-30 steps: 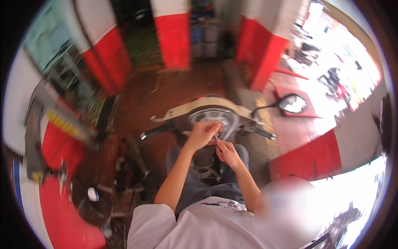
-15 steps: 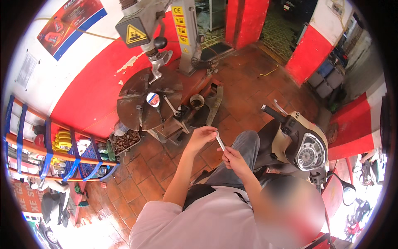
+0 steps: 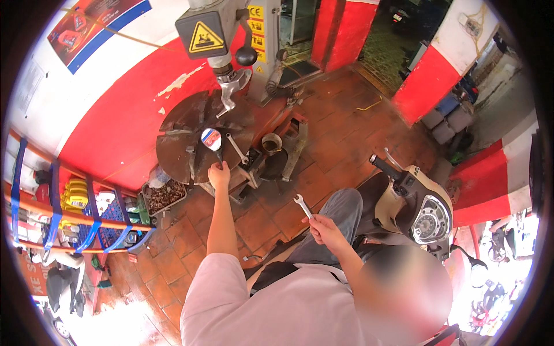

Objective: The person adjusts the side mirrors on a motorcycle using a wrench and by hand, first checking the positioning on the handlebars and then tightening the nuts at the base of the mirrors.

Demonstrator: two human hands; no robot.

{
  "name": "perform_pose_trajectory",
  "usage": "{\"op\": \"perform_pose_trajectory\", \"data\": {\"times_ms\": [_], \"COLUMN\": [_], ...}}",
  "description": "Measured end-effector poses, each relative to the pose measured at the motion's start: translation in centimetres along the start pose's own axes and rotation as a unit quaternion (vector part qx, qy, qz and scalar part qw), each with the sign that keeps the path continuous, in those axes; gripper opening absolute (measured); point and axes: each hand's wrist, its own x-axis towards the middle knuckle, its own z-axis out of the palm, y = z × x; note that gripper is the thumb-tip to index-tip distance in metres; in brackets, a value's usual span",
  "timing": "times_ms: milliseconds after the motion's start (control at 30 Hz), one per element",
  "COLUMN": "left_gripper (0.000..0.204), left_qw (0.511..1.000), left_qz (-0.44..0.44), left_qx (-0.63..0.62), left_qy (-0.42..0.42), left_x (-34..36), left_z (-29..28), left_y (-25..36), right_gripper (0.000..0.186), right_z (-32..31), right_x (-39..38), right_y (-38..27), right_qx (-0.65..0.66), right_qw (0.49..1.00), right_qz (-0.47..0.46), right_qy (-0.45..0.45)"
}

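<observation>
In my right hand (image 3: pixel 326 230), the fingers are wrapped round the lower end of a silver wrench (image 3: pixel 303 206), and its open jaw points up and to the left. My left hand (image 3: pixel 219 174) reaches out to the near edge of the round dark turntable (image 3: pixel 173 147) of a tire changer. Its fingers are closed at the dark stem of a rear-view mirror (image 3: pixel 211 139), whose glass reflects white, red and blue. Just right of the mirror, a second wrench (image 3: pixel 235 147) lies on the turntable.
The tire changer's head (image 3: pixel 202 40) and its metal hook (image 3: pixel 228 95) hang over the turntable. A scooter (image 3: pixel 412 207) stands on my right. Below the turntable sits a tray of small rusty parts (image 3: pixel 164 199). A rack with blue straps (image 3: pixel 86 210) is at left.
My left hand has let go of the wrench and moved forward and left to the mirror's stem. My right hand keeps the wrench, now tilted up.
</observation>
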Motion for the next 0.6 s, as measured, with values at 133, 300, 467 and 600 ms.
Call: {"op": "perform_pose_trajectory", "data": {"times_ms": [133, 300, 467, 600], "left_gripper": [0.046, 0.038, 0.034, 0.034], "left_qw": [0.995, 0.990, 0.997, 0.993], "left_qz": [-0.037, 0.003, 0.050, 0.092], "left_qx": [0.071, 0.104, 0.035, -0.062], "left_qy": [-0.067, -0.096, -0.056, -0.050], "left_x": [3.2, 3.7, 4.2, 0.9], "left_z": [1.7, 3.2, 2.6, -0.3], "left_y": [-0.3, -0.6, -2.5, -1.6], "right_gripper": [0.025, 0.025, 0.025, 0.025], "right_z": [-0.7, -3.2, -4.2, -4.5], "right_x": [-0.8, -1.5, -1.2, -1.1], "right_y": [-0.5, -0.3, 0.0, -1.0], "right_qx": [-0.024, -0.007, -0.022, -0.029], "right_qw": [0.999, 0.997, 0.992, 0.989], "right_qz": [0.001, -0.044, -0.068, -0.098], "right_qy": [0.029, 0.070, 0.106, 0.108]}}
